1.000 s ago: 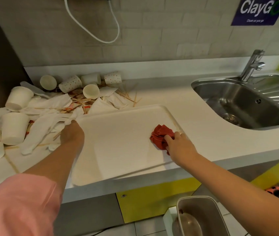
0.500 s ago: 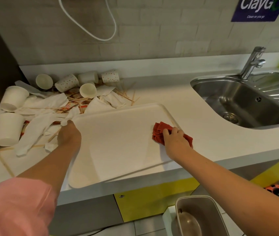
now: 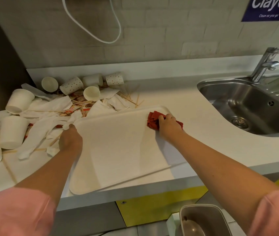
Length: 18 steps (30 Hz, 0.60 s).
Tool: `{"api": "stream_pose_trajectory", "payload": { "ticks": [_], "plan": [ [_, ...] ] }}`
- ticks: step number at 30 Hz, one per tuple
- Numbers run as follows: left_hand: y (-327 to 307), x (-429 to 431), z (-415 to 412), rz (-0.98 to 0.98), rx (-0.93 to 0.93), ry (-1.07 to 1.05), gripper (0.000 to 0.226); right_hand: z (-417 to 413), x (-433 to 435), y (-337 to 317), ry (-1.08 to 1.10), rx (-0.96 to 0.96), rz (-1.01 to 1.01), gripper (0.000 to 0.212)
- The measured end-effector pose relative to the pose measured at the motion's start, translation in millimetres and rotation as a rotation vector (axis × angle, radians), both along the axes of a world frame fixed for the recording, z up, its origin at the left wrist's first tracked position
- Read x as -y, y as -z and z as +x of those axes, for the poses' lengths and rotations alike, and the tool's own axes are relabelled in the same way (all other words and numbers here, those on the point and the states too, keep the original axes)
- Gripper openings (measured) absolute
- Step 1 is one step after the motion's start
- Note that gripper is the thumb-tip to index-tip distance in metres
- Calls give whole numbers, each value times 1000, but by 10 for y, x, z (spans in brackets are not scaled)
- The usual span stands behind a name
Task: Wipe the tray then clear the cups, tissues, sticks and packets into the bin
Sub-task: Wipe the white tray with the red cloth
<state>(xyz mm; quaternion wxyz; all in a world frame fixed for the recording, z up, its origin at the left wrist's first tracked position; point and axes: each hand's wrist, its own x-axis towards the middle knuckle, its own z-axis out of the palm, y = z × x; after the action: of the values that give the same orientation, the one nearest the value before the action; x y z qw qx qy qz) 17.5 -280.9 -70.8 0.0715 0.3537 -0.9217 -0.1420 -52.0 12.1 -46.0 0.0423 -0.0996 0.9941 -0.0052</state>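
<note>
Our right hand (image 3: 168, 124) has its fingers curled over the bunched red cloth (image 3: 153, 119), pressing it down at the tray's far right corner; we judge it's bunched to make a firm pad for working into the rim there; a bit of cloth pokes out past the tray's right rim. Our left hand (image 3: 70, 142) sits on the tray's left rim near the far left corner, fingers folded over the edge as far as we can tell; likely pinning the tray so it won't slide under the wipe.

The tray (image 3: 118, 150) lies flat on the counter (image 3: 203, 142), near edge at the counter's front lip; off-white, rounded corners, low raised rim, nothing on it but the cloth, faint yellowish tint in spots; wipe step still in hand by our read.

Left of and beyond the tray: tipped cups (image 3: 20, 103), crumpled tissues (image 3: 53, 106), sticks (image 3: 128, 97) and packets (image 3: 70, 110) in a heap against its far left rim; none binned yet. The bin (image 3: 201, 207) stands open below the tray's near right corner; the sink (image 3: 247, 106) is well right of the tray.
</note>
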Motion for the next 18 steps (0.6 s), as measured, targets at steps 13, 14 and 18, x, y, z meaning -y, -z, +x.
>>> {"api": "stream_pose_trajectory", "payload": {
  "ticks": [13,14,18],
  "plan": [
    [2,13,28,-6,-22,4,38,-424,142,-191,165,96,-84,50],
    [-3,10,31,3,-42,11,37,-436,133,-205,184,100,-135,53],
    [-27,-17,60,53,-126,23,34,-452,94,-267,276,172,-245,61]
  ]
}}
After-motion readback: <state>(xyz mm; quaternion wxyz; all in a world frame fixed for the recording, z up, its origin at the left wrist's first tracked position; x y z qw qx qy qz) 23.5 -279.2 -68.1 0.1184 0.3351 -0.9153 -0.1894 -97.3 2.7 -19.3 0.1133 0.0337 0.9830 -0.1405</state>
